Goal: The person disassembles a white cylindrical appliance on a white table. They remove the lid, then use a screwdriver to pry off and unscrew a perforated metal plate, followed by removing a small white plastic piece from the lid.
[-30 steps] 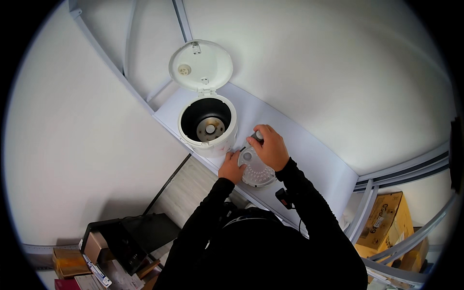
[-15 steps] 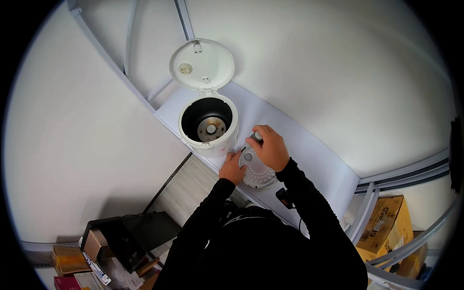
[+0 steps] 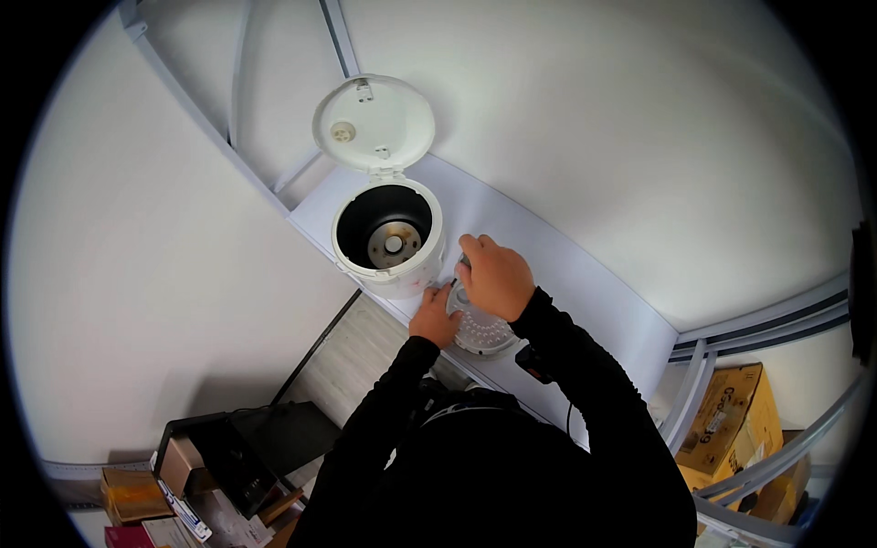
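A white rice cooker (image 3: 409,281) stands on the narrow table with its lid (image 3: 388,114) raised. No pot sits inside; the metal heating plate (image 3: 384,247) shows at the bottom. To its near right lies a round, pale inner lid (image 3: 482,331) with rings of small bumps. My left hand (image 3: 436,318) grips this disc by its left rim, thumb on top. My right hand (image 3: 499,277) is closed over the disc's far side around a small grey cylindrical piece (image 3: 465,260), mostly hidden by the fingers.
Beside my right forearm lies a black object (image 3: 533,363) with a cable. The pale table (image 3: 594,310) runs along a white wall. Yellow cartons (image 3: 726,425) stand at lower right behind metal rails. A black open box (image 3: 224,457) and small packages lie at lower left.
My right hand has shifted slightly left and lower over the disc, now covering most of the grey piece. The left hand keeps its hold on the rim. The view has shifted a little.
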Demonstrator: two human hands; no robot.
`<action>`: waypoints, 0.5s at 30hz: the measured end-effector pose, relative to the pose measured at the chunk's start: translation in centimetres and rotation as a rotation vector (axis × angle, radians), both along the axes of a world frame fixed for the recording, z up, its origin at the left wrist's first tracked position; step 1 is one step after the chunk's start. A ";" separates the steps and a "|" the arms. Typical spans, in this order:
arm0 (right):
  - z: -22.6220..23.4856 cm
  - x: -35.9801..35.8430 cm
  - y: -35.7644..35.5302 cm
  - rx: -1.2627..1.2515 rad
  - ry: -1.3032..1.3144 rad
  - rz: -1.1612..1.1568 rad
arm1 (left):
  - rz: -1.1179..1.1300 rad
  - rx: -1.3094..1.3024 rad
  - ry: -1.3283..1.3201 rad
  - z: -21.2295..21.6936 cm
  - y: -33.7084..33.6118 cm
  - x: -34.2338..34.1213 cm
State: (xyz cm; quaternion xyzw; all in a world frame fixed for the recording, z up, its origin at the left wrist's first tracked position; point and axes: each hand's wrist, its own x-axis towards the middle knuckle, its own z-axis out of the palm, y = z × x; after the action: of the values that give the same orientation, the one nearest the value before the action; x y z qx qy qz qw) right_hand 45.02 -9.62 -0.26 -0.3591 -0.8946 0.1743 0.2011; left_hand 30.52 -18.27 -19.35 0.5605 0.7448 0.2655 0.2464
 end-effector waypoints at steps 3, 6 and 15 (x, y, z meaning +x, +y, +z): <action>1.0 -0.5 0.5 -0.072 -0.239 -0.063 | 0.006 0.008 0.008 -0.3 0.0 -0.1; -1.3 -0.1 1.8 0.121 -0.058 0.125 | -0.008 0.029 0.013 -0.3 0.2 0.1; -0.6 -0.6 0.6 0.019 -0.102 0.043 | 0.010 0.034 0.010 -0.2 0.0 0.1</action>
State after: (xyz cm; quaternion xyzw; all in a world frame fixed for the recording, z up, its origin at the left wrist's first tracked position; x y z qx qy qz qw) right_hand 44.38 -8.98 -0.81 -0.3464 -0.9127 0.1514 0.1548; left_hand 30.66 -18.29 -19.60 0.5623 0.7441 0.2764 0.2320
